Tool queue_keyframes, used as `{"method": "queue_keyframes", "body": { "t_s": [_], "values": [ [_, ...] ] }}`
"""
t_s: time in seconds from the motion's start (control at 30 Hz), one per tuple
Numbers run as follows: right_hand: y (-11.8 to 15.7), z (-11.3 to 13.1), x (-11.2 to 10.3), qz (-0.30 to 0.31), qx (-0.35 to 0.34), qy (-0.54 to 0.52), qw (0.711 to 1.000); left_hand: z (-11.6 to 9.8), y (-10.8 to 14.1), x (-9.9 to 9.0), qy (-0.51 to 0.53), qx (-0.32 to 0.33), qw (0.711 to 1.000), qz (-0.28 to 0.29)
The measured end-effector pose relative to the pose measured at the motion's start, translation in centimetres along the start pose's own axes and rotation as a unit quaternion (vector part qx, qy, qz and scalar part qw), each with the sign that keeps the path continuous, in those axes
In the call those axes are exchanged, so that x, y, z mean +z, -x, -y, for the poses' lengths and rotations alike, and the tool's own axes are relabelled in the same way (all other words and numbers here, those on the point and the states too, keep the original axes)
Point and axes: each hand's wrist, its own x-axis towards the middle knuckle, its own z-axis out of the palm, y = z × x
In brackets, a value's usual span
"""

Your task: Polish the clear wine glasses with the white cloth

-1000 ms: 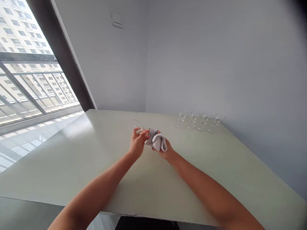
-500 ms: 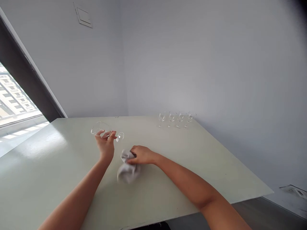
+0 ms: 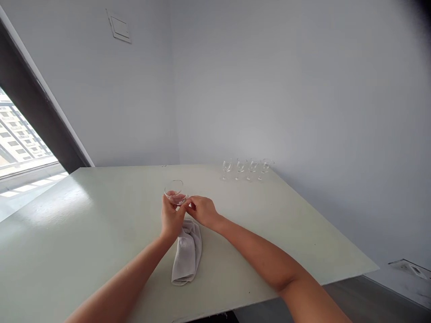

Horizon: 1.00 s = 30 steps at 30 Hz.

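Observation:
A clear stemmed wine glass (image 3: 174, 183) is tilted in my left hand (image 3: 172, 219), whose fingers wrap round its bowl with the rim toward the upper left. My right hand (image 3: 204, 210) is closed at the stem and foot end, which its fingers mostly hide. Just below both hands, a crumpled grey cloth (image 3: 187, 255) lies on the table, touched by neither hand as far as I can see.
Several wine glasses (image 3: 241, 167) stand upright in a group at the far right of the pale table (image 3: 269, 251), near the wall. A window (image 3: 20, 134) with a dark frame is at the left. The table's front edge runs below my right arm.
My right hand has let go of the cloth, which now lies on the table, and has taken the glass's stem end. My left hand has brought the glass to the right and turned it.

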Motion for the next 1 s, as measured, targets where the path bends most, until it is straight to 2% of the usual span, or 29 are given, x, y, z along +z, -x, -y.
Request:
{"method": "queue_keyframes", "body": {
  "t_s": [0.1,0.2,0.37,0.57,0.77,1.0],
  "values": [
    [-0.6,-1.4,0.4,0.021,0.044,0.034,0.998,0.8,0.1,0.2,-0.053,0.027,0.998,0.034],
    [-2.1,-3.7,-0.2,0.007,0.117,0.058,0.991,2.4,0.0,0.2,-0.118,0.054,0.991,0.043],
    [-5.5,-8.3,-1.8,-0.027,0.213,0.080,0.974,5.2,-0.4,0.4,-0.182,-0.029,0.980,0.076],
    [-8.1,-12.0,-2.0,-0.036,0.279,0.078,0.956,5.6,-0.6,0.2,-0.160,-0.042,0.984,0.071],
    [-9.0,-13.5,-1.1,-0.038,0.304,0.058,0.950,5.6,-0.6,0.3,-0.156,-0.049,0.984,0.071],
    [-8.2,-13.2,-1.6,-0.036,0.305,0.028,0.951,5.6,-0.5,0.2,-0.140,-0.075,0.985,0.073]
  ]
}}
